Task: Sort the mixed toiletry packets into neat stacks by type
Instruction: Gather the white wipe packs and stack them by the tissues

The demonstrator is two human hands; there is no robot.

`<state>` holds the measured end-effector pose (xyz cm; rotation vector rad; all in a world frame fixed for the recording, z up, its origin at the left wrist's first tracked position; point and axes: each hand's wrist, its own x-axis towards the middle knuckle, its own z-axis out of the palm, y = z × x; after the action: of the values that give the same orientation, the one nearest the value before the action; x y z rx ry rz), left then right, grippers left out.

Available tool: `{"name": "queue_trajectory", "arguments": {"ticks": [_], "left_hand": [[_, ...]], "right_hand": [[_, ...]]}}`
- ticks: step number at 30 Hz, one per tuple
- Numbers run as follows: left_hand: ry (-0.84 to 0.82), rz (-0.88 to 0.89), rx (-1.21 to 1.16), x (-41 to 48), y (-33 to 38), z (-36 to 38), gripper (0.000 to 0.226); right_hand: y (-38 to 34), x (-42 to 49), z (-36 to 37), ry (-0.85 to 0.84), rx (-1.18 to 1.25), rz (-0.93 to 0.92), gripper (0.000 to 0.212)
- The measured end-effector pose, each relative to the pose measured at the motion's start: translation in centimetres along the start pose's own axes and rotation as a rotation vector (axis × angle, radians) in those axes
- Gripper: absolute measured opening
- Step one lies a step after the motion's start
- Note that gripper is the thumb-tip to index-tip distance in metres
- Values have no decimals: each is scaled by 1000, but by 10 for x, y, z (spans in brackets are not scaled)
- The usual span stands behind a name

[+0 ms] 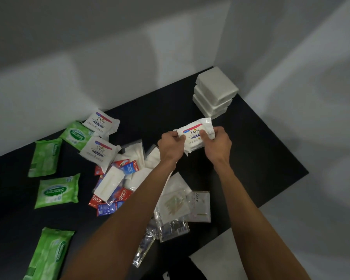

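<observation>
Both hands hold one white Dove packet (194,134) above the black table (261,150). My left hand (171,145) pinches its left end, and my right hand (218,143) grips its right end. Two more Dove packets (100,122) (99,151) lie at the back left. Several green Sanicare wipe packs (58,190) are spread along the left. A mixed heap of red Colgate sachets (122,196), white packets (108,183) and clear packets (175,203) lies in the middle, partly hidden by my left forearm.
A stack of three plain white blocks (215,91) stands at the table's back right corner against grey walls. The table's right edge runs diagonally near my right forearm. Bare black tabletop lies between the stack and my hands.
</observation>
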<state>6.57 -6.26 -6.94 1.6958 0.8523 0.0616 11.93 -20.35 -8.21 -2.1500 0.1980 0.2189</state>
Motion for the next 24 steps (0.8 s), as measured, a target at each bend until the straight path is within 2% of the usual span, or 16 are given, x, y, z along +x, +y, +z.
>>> {"name": "queue_trajectory", "arguments": {"ticks": [10,13,16,20,24], "left_hand": [[-29,69,32,-2,-2,-6,31],[5,112,78,-2,-4,-27,31],[81,154,120,-1,-15,-68,29],[263,251,181,-3,-33,-140,14],[416,235,283,10,-52,-208,10]], "right_hand": [[-7,-7,1,2,-40,8,58],[-20,-24,1,132,-121,-48,65],[-39,-51,13,256,-145,-237,50],[-73,-91,53,140,-18,-383,34],[-96,-122,108,-136,32,-354,29]]}}
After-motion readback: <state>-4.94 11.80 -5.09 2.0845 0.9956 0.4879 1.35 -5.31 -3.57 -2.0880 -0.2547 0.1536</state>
